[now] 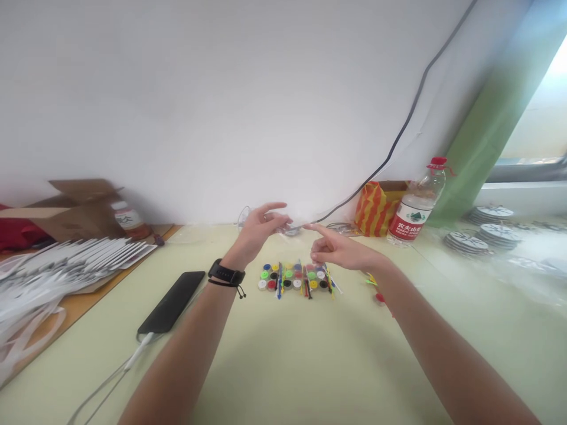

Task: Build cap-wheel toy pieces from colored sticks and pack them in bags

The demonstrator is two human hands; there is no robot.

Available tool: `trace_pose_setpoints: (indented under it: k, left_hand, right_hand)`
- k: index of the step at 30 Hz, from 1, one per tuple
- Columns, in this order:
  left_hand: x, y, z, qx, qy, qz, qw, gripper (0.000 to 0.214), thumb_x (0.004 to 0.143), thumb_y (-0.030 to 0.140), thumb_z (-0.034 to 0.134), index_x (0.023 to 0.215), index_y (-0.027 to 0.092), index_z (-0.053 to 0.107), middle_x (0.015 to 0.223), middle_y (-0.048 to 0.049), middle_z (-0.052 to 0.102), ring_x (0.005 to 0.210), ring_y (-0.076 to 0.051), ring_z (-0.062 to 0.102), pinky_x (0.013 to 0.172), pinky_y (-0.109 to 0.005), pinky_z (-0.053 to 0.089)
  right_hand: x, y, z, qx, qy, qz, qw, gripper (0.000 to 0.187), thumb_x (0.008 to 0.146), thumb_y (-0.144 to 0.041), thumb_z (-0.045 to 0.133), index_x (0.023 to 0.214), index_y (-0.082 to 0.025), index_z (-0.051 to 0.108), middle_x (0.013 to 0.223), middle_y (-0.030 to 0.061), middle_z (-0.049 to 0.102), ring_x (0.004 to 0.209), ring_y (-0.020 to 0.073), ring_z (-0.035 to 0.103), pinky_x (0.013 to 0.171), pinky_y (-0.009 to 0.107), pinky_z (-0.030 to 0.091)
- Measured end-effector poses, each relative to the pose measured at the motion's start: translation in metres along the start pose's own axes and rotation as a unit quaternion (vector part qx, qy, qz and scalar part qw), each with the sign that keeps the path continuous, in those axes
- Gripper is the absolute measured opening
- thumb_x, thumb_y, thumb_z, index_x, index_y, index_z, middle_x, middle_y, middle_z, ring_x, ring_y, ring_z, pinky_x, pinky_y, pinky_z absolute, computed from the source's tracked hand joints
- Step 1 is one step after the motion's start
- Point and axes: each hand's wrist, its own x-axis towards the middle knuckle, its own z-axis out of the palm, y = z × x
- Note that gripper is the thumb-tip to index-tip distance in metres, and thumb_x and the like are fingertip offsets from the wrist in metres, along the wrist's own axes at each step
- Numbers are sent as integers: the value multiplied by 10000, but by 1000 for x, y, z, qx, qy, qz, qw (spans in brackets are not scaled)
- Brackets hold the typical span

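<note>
Both my hands are raised above a pale green table. My left hand, with a black band on its wrist, pinches a small clear plastic wrapper between thumb and fingers. My right hand has its index finger stretched to the wrapper's other end and the other fingers curled; its grip is hard to make out. Just below the hands lies a set of small paint pots with coloured lids and thin brushes.
A black phone on a white cable lies to the left. Beyond it are white flat pieces and a cardboard box. A water bottle, an orange striped bag and stacks of round discs stand at right.
</note>
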Motion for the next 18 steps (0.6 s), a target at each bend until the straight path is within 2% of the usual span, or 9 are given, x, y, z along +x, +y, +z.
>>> trace_pose_setpoints:
  k: [2,5,9,11,14,18]
  left_hand:
    - [0,2,-10,48,-4,1,999,464,774,436,815,1150,183,717,856,-84,780,878,-228,736,847,-368,561]
    - [-1,7,-23,104,-25,-9,994,498,741,430,847,1160,194,719,779,-61,764,848,-246,738,817,-390,581]
    - [-3,11,-30,119,-90,-47,988,592,695,398,883,1227,224,689,822,-54,759,854,-266,747,824,-437,598]
    - [-3,11,-32,126,-108,-57,984,605,688,386,889,1236,230,686,865,-59,759,885,-275,750,861,-462,593]
    - [-3,11,-33,136,-116,-59,982,611,697,392,882,1252,237,678,909,-66,760,930,-279,747,901,-476,584]
    - [-4,13,-28,145,-141,-78,976,601,764,479,821,1291,244,652,994,-88,766,882,-256,748,831,-438,601]
  right_hand:
    - [-1,4,-8,-17,13,0,1000,728,889,-265,666,1546,-340,360,889,-12,644,837,180,665,901,409,545]
    - [-3,10,-23,-33,71,-15,997,586,899,-310,648,1461,-327,485,922,7,623,849,187,654,907,422,545]
    - [-5,12,-36,-53,120,-34,991,488,917,-345,623,1398,-303,549,974,28,607,828,179,631,881,420,545]
    - [-7,10,-39,-49,108,-32,992,532,893,-331,660,1411,-297,541,1019,42,620,866,189,634,869,410,549]
    - [-13,7,-42,-36,58,-28,997,660,827,-313,745,1446,-285,519,1092,69,653,977,218,638,898,409,547]
    - [-17,1,-42,-50,23,-31,998,716,801,-318,776,1465,-270,513,1134,81,679,1051,222,632,952,408,521]
